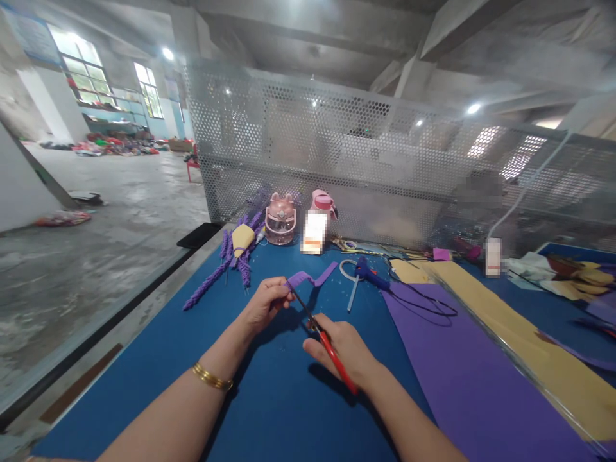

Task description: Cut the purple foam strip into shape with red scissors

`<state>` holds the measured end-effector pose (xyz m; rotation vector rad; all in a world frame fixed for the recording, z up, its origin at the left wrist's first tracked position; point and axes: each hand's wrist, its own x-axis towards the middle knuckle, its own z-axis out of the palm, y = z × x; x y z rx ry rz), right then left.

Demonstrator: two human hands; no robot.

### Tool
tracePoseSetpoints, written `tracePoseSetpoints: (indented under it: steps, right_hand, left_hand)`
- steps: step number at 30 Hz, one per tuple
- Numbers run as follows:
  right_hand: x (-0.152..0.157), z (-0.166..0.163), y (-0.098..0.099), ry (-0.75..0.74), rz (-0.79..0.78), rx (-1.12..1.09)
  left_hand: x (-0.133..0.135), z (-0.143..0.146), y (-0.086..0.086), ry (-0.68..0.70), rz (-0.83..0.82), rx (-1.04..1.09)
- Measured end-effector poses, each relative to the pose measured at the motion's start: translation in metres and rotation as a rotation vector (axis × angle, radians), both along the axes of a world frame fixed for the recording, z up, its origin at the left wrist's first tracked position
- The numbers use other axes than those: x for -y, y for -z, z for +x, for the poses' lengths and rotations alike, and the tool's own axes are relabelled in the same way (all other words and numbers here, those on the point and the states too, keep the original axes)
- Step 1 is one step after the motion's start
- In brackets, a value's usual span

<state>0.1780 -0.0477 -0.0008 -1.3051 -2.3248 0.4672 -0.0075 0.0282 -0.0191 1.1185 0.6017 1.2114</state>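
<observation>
My left hand pinches one end of a purple strip, which curls away to the right above the blue tabletop. In my right hand is a pair of scissors with red handles. Their blades point up and left and meet the strip close to my left fingertips. Whether the blades are parted I cannot tell. Beyond my hands lies a blue glue gun with a glue stick poking out, beside a pale ring-shaped roll.
A purple flower bunch with a yellow wrap lies at the left. Two pink bottles, one clear-bodied, stand by the perforated metal screen. Purple sheet and yellow sheet cover the right side. A black cable crosses the purple sheet.
</observation>
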Motion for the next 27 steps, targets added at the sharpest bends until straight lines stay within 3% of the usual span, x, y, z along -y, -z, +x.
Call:
tracePoseSetpoints:
  steps: [4, 9, 18, 27]
  right_hand:
    - [0.000, 0.003, -0.004, -0.116, -0.156, -0.227]
    - [0.003, 0.001, -0.001, -0.085, -0.315, -0.386]
    - [0.002, 0.001, -0.006, -0.105, -0.167, -0.161]
    - [0.005, 0.000, -0.011, -0.069, -0.162, -0.084]
  left_hand:
    - [0.000, 0.000, 0.000, 0.001, 0.003, -0.005]
    - [-0.002, 0.000, 0.001, -0.009, 0.006, 0.002]
    - [0.000, 0.001, -0.001, -0.035, 0.016, -0.057]
    - [-0.002, 0.002, 0.001, -0.088, 0.062, -0.110]
